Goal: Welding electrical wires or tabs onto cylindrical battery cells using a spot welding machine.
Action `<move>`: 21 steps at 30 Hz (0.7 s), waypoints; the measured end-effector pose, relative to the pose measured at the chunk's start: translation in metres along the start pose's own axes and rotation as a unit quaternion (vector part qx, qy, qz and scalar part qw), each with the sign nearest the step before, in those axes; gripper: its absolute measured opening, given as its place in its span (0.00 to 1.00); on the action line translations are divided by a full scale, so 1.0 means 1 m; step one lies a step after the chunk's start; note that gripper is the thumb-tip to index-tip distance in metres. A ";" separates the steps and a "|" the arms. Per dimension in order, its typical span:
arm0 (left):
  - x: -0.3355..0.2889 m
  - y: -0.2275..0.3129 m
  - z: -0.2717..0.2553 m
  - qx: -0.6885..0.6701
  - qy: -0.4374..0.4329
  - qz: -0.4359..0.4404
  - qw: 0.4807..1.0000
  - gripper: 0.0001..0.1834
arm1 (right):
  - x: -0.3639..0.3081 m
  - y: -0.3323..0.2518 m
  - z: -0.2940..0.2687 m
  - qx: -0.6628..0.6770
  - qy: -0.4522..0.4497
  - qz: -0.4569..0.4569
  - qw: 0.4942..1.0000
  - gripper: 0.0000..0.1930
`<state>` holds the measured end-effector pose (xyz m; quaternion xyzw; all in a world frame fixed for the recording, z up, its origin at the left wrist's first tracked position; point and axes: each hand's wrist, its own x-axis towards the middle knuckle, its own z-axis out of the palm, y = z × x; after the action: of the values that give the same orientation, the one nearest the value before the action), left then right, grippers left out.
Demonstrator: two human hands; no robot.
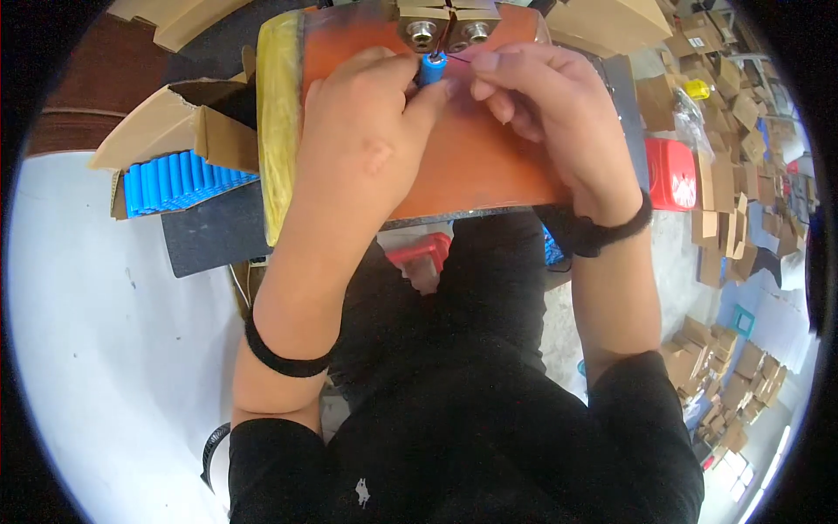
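Observation:
My left hand (371, 122) is closed on a blue cylindrical battery cell (431, 73), gripped upright between thumb and fingers. The cell's top end sits right by a metal fixture (422, 33) with two round bolt-like parts. A thin dark wire (458, 58) runs from near the cell's top toward the right. Its outer end is pinched between the thumb and forefinger of my right hand (567, 113), whose other fingers curl below. Under both hands lies an orange mat (471, 166). Whether the wire touches the cell cannot be made out.
At left, an open cardboard box (229, 138) holds many blue cells (179, 182) in rows. A yellow plastic-like bundle (278, 131) lines the mat's left edge. To the right stands a red container (670, 175), with piled cardboard boxes (724, 175) beyond.

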<state>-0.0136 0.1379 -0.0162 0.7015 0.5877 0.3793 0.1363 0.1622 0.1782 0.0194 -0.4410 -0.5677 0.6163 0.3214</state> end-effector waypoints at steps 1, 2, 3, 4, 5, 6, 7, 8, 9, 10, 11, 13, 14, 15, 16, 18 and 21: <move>0.000 0.000 0.000 -0.006 0.003 -0.003 1.000 0.14 | 0.000 0.000 0.000 0.000 0.000 0.000 1.000 0.13; 0.000 0.000 0.001 -0.012 0.005 -0.006 1.000 0.15 | 0.000 -0.001 0.001 0.001 0.002 -0.004 1.000 0.13; 0.001 0.000 0.001 -0.012 0.005 -0.006 1.000 0.15 | 0.000 -0.001 0.001 0.002 0.003 -0.008 1.000 0.13; 0.001 0.000 0.000 -0.009 0.003 -0.004 1.000 0.15 | 0.000 -0.001 0.002 0.003 0.002 -0.008 1.000 0.13; 0.001 0.000 -0.001 -0.006 0.002 -0.001 1.000 0.15 | 0.001 0.000 0.002 0.005 0.003 -0.012 1.000 0.13; 0.001 0.000 -0.001 -0.005 0.002 -0.001 1.000 0.15 | 0.001 0.000 0.002 0.009 0.004 -0.017 1.000 0.13; 0.001 0.000 -0.001 -0.004 0.003 -0.004 1.000 0.15 | 0.001 -0.001 0.002 0.009 0.005 -0.017 1.000 0.13; 0.001 -0.001 0.000 -0.003 0.004 -0.006 1.000 0.15 | 0.001 -0.002 0.002 0.000 0.006 -0.012 1.000 0.13; 0.001 -0.001 0.000 -0.002 0.004 -0.005 1.000 0.15 | 0.000 -0.002 0.002 -0.009 0.007 -0.008 1.000 0.13; 0.001 0.000 0.000 0.004 0.001 -0.006 1.000 0.15 | 0.000 -0.001 0.001 -0.009 0.008 -0.008 1.000 0.13; 0.001 0.000 0.001 0.010 -0.001 -0.006 1.000 0.14 | 0.001 0.000 0.000 -0.010 0.003 -0.013 1.000 0.13; 0.001 0.001 0.001 0.004 0.005 -0.005 1.000 0.14 | -0.001 0.001 0.000 -0.011 -0.001 -0.018 1.000 0.13; 0.001 0.003 0.001 -0.001 0.011 -0.005 1.000 0.13 | -0.002 0.000 0.001 -0.010 0.006 -0.015 1.000 0.12; -0.001 0.006 -0.002 0.019 -0.007 -0.020 1.000 0.13 | -0.004 0.000 0.002 -0.009 0.014 -0.011 1.000 0.12; -0.001 0.006 -0.002 0.019 -0.004 -0.021 1.000 0.13 | -0.002 0.001 0.002 0.007 0.011 -0.018 1.000 0.12; -0.006 0.003 -0.001 0.019 -0.001 -0.021 1.000 0.13 | -0.005 0.005 0.004 0.006 0.008 -0.025 1.000 0.11; -0.005 0.002 0.002 0.006 0.000 -0.032 0.999 0.14 | -0.004 0.008 0.001 0.000 -0.002 -0.049 0.999 0.11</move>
<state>-0.0112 0.1332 -0.0180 0.6835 0.6121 0.3707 0.1440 0.1640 0.1729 0.0123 -0.4121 -0.5892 0.6005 0.3499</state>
